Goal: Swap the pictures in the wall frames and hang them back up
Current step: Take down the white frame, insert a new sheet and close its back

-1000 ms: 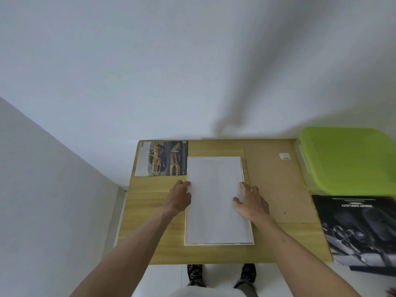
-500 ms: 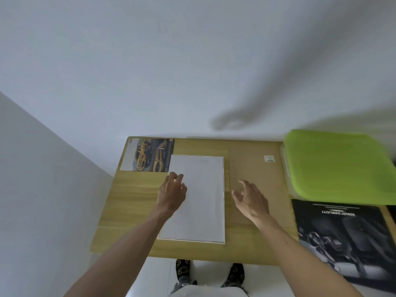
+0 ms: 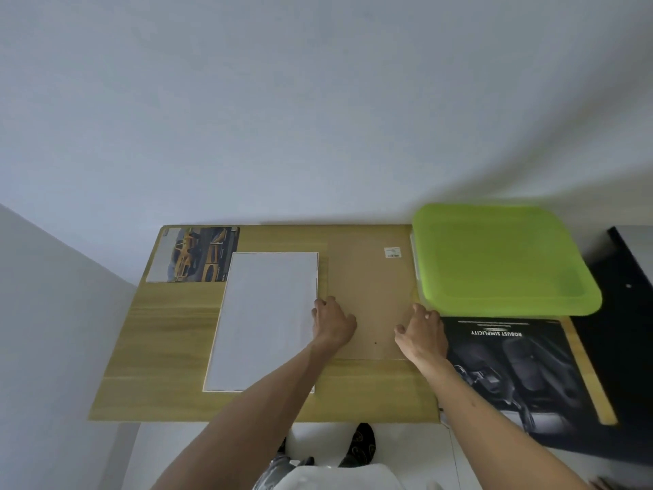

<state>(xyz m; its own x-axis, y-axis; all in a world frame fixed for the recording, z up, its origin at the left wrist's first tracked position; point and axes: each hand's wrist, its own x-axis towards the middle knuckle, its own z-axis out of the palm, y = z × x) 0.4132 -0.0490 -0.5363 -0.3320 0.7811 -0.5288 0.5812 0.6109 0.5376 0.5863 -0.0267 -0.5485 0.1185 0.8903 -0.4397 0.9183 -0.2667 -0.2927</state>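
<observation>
Both hands rest on the brown backing board [image 3: 367,295], the landmark here: the left hand [image 3: 334,321] at its left edge, fingers loosely bent, the right hand [image 3: 422,332] at its right edge; whether either grips the board I cannot tell. Just left of the board lies a white sheet [image 3: 265,320]. Beyond that, a yellow-car picture [image 3: 194,254]. Right of the board: a green lid [image 3: 501,259], and a dark car poster [image 3: 512,369] touching the right hand. All sit on the wooden tabletop [image 3: 166,348].

Matt brown fibreboard backing [image 3: 367,295], glossy dark poster [image 3: 512,366] — smooth wood-grain table [image 3: 169,330], shiny green plastic lid [image 3: 501,259]
</observation>
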